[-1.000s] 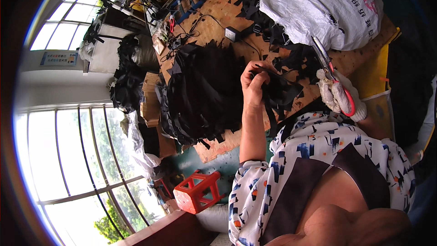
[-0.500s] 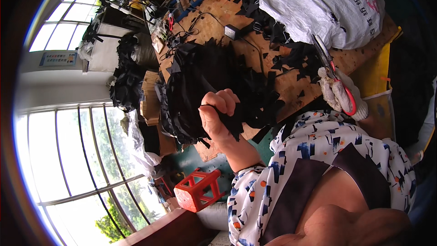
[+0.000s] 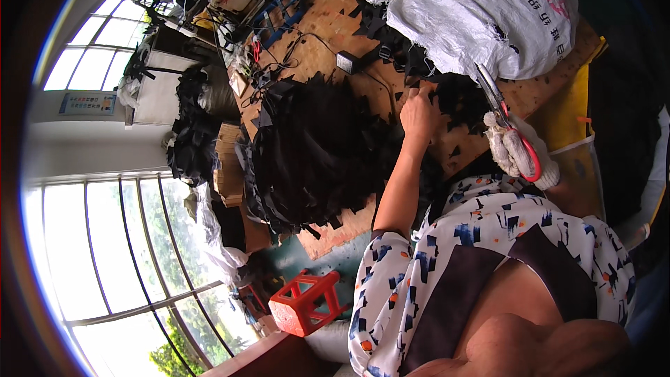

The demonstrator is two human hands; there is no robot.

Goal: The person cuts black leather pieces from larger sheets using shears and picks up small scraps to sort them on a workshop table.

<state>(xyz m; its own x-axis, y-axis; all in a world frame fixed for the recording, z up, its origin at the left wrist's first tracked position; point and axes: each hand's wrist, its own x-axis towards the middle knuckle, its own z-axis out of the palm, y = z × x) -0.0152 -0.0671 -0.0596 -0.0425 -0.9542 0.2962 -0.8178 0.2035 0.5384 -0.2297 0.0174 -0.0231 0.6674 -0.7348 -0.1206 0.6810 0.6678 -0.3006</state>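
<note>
My left hand (image 3: 419, 113) is bare and reaches across the wooden table to the black fabric pieces (image 3: 462, 98) beside the white sack. Its fingers point away from me and are partly blurred, so I cannot tell whether they pinch a piece. In my right hand (image 3: 520, 151), which wears a whitish knitted glove, is a pair of scissors (image 3: 497, 95) with red handles. The blades point up and away, toward the sack, and look nearly closed. Left of my left forearm lies a large heap of black fabric pieces (image 3: 314, 146) with ragged, pointed edges.
A white woven sack (image 3: 467, 14) lies at the table's far right. On the wooden table (image 3: 328, 42) are a black power adapter (image 3: 347, 62) with its cord and a blue plastic basket (image 3: 278, 12). A red plastic stool (image 3: 307, 302) stands on the floor, lower left. Yellow cloth (image 3: 574, 126) hangs at right.
My left hand has moved from the front of the black heap to the right and farther away, to the pieces by the sack. The right hand keeps the scissors in nearly the same place.
</note>
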